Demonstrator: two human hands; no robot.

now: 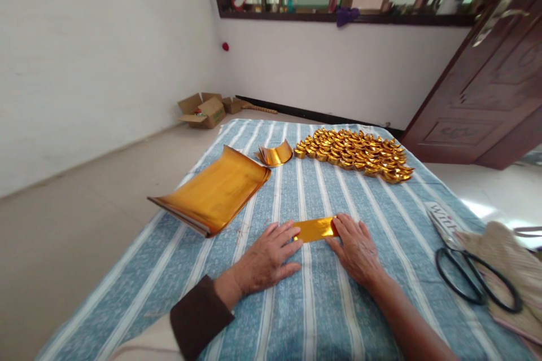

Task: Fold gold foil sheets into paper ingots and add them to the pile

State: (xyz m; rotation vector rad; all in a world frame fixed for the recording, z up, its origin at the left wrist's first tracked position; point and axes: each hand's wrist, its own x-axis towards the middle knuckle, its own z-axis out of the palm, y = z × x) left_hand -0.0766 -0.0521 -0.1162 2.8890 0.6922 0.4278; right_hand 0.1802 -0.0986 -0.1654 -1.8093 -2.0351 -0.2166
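Note:
A narrow strip of shiny gold foil paper (pixel 317 229) lies crosswise on the striped cloth in front of me. My left hand (pixel 271 256) rests palm down at its left end, fingers spread and fingertips touching the foil. At the opposite end, my right hand (pixel 355 248) lies with its fingers stretched over the edge and the thumb apart. Beyond my left hand is a stack of large gold foil sheets (pixel 220 189), curling at the edges. Smaller curled gold pieces (pixel 276 154) sit behind it. Many folded gold paper ingots (pixel 353 152) are massed at the far right.
Black-handled scissors (pixel 459 259) lie at the right, partly over a beige knitted glove (pixel 503 259). Blue-and-white striped cloth (pixel 288 304) covers the surface. Cardboard boxes (pixel 205 111) stand on the floor by the wall, and a brown door (pixel 483 79) is at the right.

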